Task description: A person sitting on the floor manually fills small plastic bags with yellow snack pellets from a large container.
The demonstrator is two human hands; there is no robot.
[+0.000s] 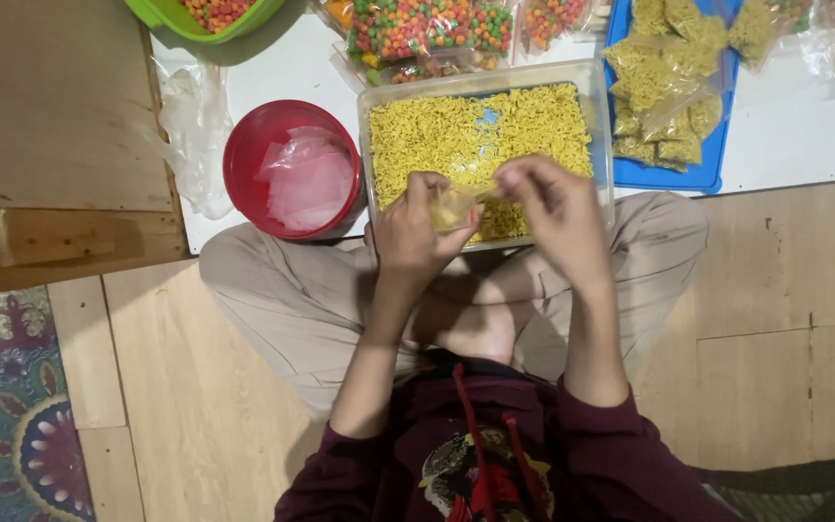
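My left hand (416, 230) and right hand (551, 215) pinched a small clear bag (456, 205) of yellow noodle snack, fingers closed on it, above the clear rectangular tub (603, 126); a red bowl (244, 155) sat just left, filled bags lay on a blue tray (703, 174) to the right

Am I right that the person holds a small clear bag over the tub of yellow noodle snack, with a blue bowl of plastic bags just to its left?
Not quite: in the head view the bowl is red, not blue. Both hands, left hand and right hand, do hold the small clear bag over the tub.
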